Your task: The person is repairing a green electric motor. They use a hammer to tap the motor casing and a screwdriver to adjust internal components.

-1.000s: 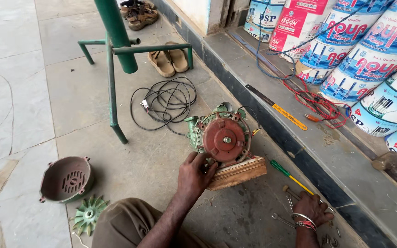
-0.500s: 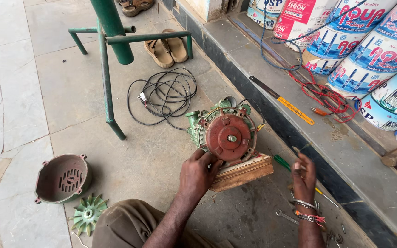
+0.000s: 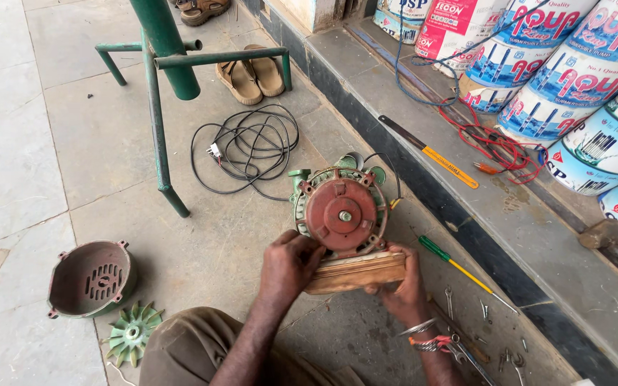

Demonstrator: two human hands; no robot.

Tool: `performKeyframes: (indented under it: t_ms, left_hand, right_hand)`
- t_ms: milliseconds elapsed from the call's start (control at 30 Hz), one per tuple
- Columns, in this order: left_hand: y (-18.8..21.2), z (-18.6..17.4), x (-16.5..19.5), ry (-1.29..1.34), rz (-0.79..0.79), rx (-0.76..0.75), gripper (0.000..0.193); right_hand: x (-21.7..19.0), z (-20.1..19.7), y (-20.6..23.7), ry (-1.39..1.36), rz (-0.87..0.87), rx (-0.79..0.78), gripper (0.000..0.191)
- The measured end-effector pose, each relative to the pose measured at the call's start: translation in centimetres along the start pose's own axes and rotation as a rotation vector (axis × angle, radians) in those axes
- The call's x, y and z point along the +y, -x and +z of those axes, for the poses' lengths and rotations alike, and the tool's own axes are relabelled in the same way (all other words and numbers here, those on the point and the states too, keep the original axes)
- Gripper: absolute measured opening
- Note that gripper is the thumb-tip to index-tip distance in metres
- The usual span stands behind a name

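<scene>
both hands reach forward, left hand (image 3: 289, 266) and right hand (image 3: 403, 292) each with a closed grip on the wooden block (image 3: 355, 272) under the motor (image 3: 341, 211).

motor (image 3: 341, 212): 1 | wooden block (image 3: 355, 272): 1 | sandals (image 3: 253, 71): 2 | screwdriver (image 3: 466, 273): 1

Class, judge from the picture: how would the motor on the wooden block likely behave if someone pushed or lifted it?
The motor is probably heavy for its size: its body looks like cast metal. It may tip or slide, since it stands on a narrow wooden block and both the left hand and right hand steady it. Being round, it would likely roll off the block.
</scene>
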State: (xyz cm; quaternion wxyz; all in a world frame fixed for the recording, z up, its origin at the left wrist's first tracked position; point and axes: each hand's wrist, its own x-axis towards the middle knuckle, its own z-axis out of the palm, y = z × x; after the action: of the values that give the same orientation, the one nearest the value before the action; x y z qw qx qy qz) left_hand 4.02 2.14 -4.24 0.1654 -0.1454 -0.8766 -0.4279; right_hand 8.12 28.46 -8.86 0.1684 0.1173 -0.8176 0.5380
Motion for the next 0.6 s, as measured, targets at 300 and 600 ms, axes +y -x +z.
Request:
performKeyframes:
  t_ms: [300, 600]
  left_hand:
    - [0.7, -2.2, 2.0, -0.045, 0.051, 0.102, 0.017]
    - [0.4, -1.6, 0.5, -0.018, -0.131, -0.013, 0.014]
  right_hand:
    - [-0.8, 1.4, 1.2, 0.041, 0.003, 0.041, 0.102]
    - [-0.7, 1.4, 1.0, 0.019, -0.003, 0.018, 0.102]
